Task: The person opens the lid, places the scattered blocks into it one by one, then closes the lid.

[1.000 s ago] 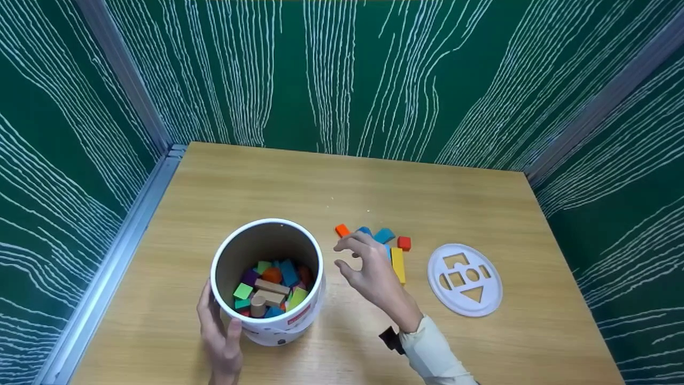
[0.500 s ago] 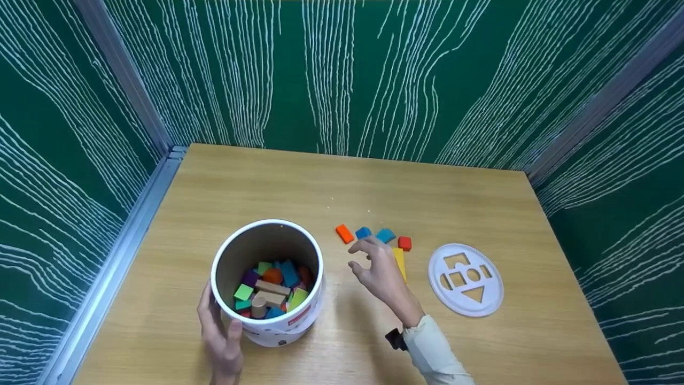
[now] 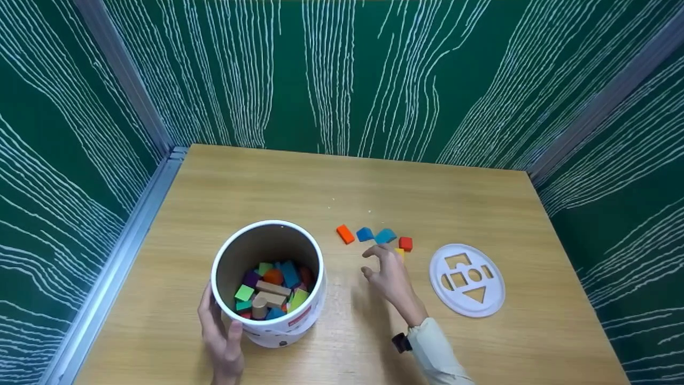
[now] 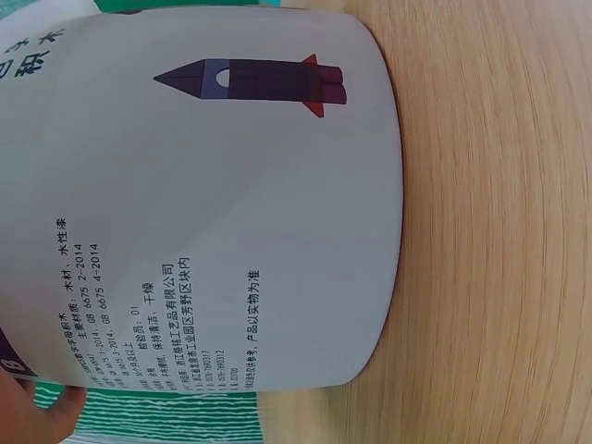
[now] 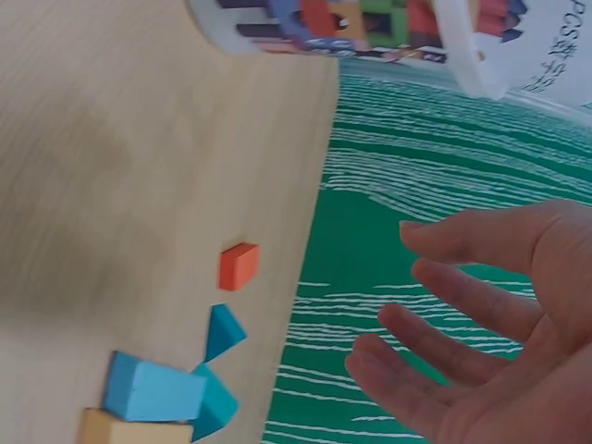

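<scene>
My left hand (image 3: pixel 222 342) holds the lower left side of a white bucket (image 3: pixel 315 299), thumb toward the front. Inside it lie several coloured and plain wooden blocks (image 3: pixel 271 287). To the right of the bucket, my right hand (image 3: pixel 393 278) hovers over the table with fingers apart and slightly bent, holding nothing. Just beyond it are an orange block (image 3: pixel 345 234), a blue block (image 3: pixel 365 234), a teal block (image 3: pixel 385 236) and a red block (image 3: pixel 405 244). A yellow block (image 3: pixel 399 252) is mostly hidden by that hand. The right wrist view also shows a light blue block (image 5: pixel 153 387).
A white round lid (image 3: pixel 498 289) with shaped cut-outs lies flat at the right. The wooden table (image 3: pixel 267 182) meets green walls (image 3: pixel 291 80) with white wavy lines at the back and sides. Tiny white specks lie behind the blocks.
My right hand has moved away from the bucket, to the right and slightly nearer me, uncovering the orange and blue blocks. The left hand and bucket stay in place.
</scene>
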The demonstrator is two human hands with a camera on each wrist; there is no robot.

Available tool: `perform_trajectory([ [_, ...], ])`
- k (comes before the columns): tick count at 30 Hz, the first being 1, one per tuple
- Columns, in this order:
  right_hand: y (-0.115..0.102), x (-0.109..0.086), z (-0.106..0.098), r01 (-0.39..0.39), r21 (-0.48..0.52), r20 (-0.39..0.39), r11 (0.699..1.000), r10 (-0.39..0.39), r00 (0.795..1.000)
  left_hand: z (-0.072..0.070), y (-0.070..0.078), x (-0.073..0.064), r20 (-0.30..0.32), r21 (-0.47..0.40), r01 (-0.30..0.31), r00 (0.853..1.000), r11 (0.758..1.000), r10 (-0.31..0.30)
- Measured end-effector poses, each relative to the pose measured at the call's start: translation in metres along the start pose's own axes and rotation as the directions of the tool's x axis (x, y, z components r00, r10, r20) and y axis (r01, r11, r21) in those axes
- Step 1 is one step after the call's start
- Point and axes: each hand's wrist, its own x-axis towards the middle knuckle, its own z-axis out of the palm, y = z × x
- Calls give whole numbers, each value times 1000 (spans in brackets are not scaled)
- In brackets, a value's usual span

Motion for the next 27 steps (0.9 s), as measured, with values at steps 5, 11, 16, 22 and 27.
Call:
perform_trajectory([
  [5, 12, -4, 4, -46, -24, 10, 999, 47, 999, 0, -2, 0, 4, -3, -4, 1000, 1000, 4],
  [11, 25, -7, 10, -113, -28, 31, 993, 114, 993, 0, 0, 1, 0, 24, 10, 1000, 1000, -10],
  [16, 36, -10, 17, -220, -34, 103, 975, 223, 969, 0, 0, 1, 2, 22, 11, 1000, 1000, -11],
  [22, 46, -13, 24, -285, -31, 150, 958, 287, 946, 0, 0, 1, 2, 31, 13, 1000, 999, -13],
  [27, 52, -16, 29, -312, -56, 159, 948, 317, 935, -1, 0, 1, -1, 31, 17, 1000, 999, -17],
])
